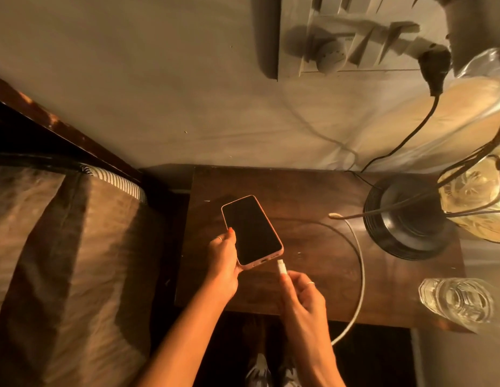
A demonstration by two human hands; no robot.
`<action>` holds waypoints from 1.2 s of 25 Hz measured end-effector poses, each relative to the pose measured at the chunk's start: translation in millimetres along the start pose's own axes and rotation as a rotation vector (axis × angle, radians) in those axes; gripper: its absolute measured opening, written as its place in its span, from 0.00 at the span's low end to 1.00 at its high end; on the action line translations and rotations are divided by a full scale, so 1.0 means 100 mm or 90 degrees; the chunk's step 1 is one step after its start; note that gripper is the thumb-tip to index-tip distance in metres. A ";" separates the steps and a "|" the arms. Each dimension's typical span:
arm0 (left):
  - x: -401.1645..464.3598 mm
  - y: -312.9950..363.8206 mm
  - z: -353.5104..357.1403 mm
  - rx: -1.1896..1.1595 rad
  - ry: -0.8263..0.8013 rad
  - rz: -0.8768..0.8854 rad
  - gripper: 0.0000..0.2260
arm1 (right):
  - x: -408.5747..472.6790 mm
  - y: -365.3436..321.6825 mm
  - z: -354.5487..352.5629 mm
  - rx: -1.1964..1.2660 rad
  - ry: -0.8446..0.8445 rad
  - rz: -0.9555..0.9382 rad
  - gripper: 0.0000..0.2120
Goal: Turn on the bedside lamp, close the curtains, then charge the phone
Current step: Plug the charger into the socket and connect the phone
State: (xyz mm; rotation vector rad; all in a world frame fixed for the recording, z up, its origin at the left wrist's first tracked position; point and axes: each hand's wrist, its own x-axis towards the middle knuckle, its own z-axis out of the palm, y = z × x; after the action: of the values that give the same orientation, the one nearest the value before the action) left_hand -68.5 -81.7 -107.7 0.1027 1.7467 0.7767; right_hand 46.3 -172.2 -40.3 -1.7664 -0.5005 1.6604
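Note:
A phone point(251, 230) in a pink case, its screen dark, is held over the wooden bedside table point(304, 191). My left hand point(223, 261) grips the phone's lower left edge. My right hand point(301, 297) pinches the white plug of the charging cable point(360, 275), and the plug tip sits just right of the phone's bottom port, a small gap apart. The cable loops right over the table and drops off its front edge. The bedside lamp point(410, 222), with a black round base and a glowing glass shade, stands at the table's right.
A clear drinking glass point(458, 303) stands at the table's front right corner. A black plug point(436, 68) sits in the wall switch panel point(341, 37) above, its cord running down to the lamp. The bed point(61, 247) with brown covers lies to the left.

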 end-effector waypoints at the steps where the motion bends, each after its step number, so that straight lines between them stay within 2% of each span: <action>1: -0.03 0.01 0.03 0.002 -0.007 -0.003 0.09 | -0.03 0.01 0.04 -0.015 -0.003 0.008 0.09; 5: -0.12 0.00 0.12 0.016 -0.018 -0.012 0.09 | -0.08 -0.01 0.08 -0.009 0.026 0.029 0.09; 10: -0.17 -0.03 0.18 0.017 -0.032 -0.051 0.11 | -0.05 -0.06 0.07 0.005 0.055 -0.017 0.09; 19: -0.20 -0.03 0.20 0.035 -0.043 -0.063 0.08 | -0.10 0.01 0.10 -0.009 0.087 -0.031 0.08; 22: -0.18 -0.02 0.20 0.078 -0.044 -0.029 0.07 | -0.06 0.01 0.12 -0.025 0.095 -0.024 0.08; 26: -0.13 -0.07 0.21 0.210 -0.036 0.062 0.10 | 0.00 0.03 0.07 -0.035 0.096 0.011 0.10; 30: -0.12 -0.21 0.22 0.254 -0.031 0.084 0.13 | 0.08 0.14 -0.01 -0.040 0.109 0.036 0.11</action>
State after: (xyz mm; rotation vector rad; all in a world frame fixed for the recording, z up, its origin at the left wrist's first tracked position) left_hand -38.0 -93.2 -112.1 0.5052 1.8422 0.5040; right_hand 45.8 -177.2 -55.5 -1.9650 -0.4331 1.5275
